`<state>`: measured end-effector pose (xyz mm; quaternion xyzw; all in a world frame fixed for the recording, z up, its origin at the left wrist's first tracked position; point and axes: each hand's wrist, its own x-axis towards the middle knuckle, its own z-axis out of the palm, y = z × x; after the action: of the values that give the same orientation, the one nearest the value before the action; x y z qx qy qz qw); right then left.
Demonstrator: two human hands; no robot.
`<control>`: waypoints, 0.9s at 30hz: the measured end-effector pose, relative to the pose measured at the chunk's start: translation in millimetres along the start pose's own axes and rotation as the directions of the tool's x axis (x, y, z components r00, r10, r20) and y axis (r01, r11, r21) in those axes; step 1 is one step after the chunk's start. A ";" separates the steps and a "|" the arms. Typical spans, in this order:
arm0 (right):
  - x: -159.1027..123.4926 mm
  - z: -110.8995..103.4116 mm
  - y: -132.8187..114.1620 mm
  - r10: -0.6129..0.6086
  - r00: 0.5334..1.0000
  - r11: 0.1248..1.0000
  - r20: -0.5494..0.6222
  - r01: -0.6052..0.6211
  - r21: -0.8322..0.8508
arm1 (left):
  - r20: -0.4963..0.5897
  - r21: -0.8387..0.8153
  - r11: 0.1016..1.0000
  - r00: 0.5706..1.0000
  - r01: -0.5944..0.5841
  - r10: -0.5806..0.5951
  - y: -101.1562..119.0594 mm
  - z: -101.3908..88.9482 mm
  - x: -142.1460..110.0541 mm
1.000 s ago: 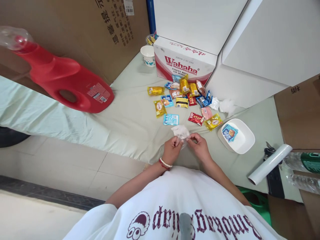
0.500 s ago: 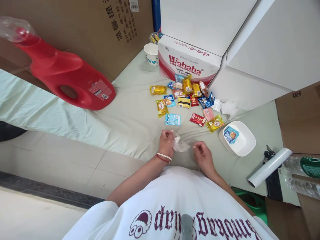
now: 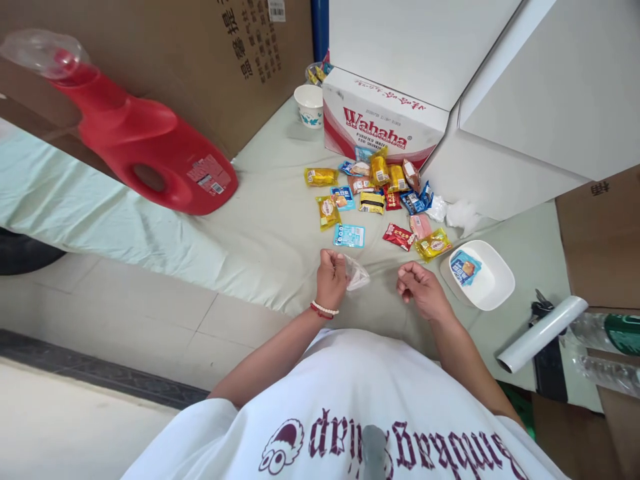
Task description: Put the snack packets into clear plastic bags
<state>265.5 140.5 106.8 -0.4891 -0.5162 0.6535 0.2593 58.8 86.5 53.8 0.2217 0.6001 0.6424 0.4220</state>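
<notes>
My left hand point(image 3: 331, 277) pinches a thin clear plastic bag point(image 3: 357, 275), which hangs out to the right of the fingers, above the cloth. To its right, my right hand point(image 3: 423, 289) is held with the fingers curled in and nothing visible in them. Just beyond my left hand lies a light blue snack packet point(image 3: 349, 235). A red wrapped candy point(image 3: 399, 236) and a yellow snack packet point(image 3: 434, 244) lie beyond my right hand. Beside that hand stands a white plastic bowl point(image 3: 501, 283) with a blue snack packet point(image 3: 465, 267) in it.
Several more wrapped snacks point(image 3: 379, 170) are piled against a Wahaha carton point(image 3: 385, 120). Crumpled clear plastic point(image 3: 461, 217) lies near the bowl. A paper cup point(image 3: 309, 107) stands behind; a big red jug point(image 3: 155, 153) is at left. A white roll point(image 3: 543, 333) and clear bottles point(image 3: 595, 331) lie at right.
My right hand has moved right and slightly forward, away from the plastic bag. My left hand has tipped up a little, and the bag now hangs closer to its fingers. The view shifted slightly.
</notes>
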 end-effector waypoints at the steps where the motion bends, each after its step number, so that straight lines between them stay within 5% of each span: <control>1: -0.3 -2.2 -1.6 -0.016 1.000 1.000 -0.004 0.016 -0.018 | -0.014 -0.024 1.000 1.000 -0.002 0.002 0.3 0.6 1.6; 6: 0.6 21.3 17.3 -0.024 0.991 0.973 0.131 0.053 -0.227 | 0.092 -0.296 0.944 0.988 0.146 -0.124 6.1 12.3 -0.9; 8: 4.0 34.3 30.6 -0.017 0.994 0.983 0.105 0.036 -0.181 | 0.198 -0.372 0.898 0.965 0.236 -0.171 8.2 13.1 -3.0; 11: 9.0 39.6 41.6 -0.006 0.998 0.999 0.067 0.008 -0.032 | 0.279 -0.258 0.931 0.942 0.260 -0.185 7.3 8.7 -2.8; 15: 9.7 30.0 38.3 -0.012 1.000 1.000 -0.004 0.012 -0.024 | 0.137 -0.030 0.989 0.981 0.145 -0.139 1.2 5.4 0.4; 22: 7.5 42.8 38.8 0.125 0.991 0.992 0.055 -0.126 0.013 | 0.054 0.026 0.997 0.996 0.076 -0.077 -0.7 9.0 -2.2; 27: 1.2 40.6 43.8 -0.072 0.975 0.996 -0.212 0.058 -0.073 | -0.068 -0.142 0.982 0.988 0.128 -0.138 -0.1 3.9 6.2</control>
<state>235.4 109.9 65.2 -0.5479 -0.5222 0.5707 0.3184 58.6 93.8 53.1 0.1265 0.5838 0.6607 0.4547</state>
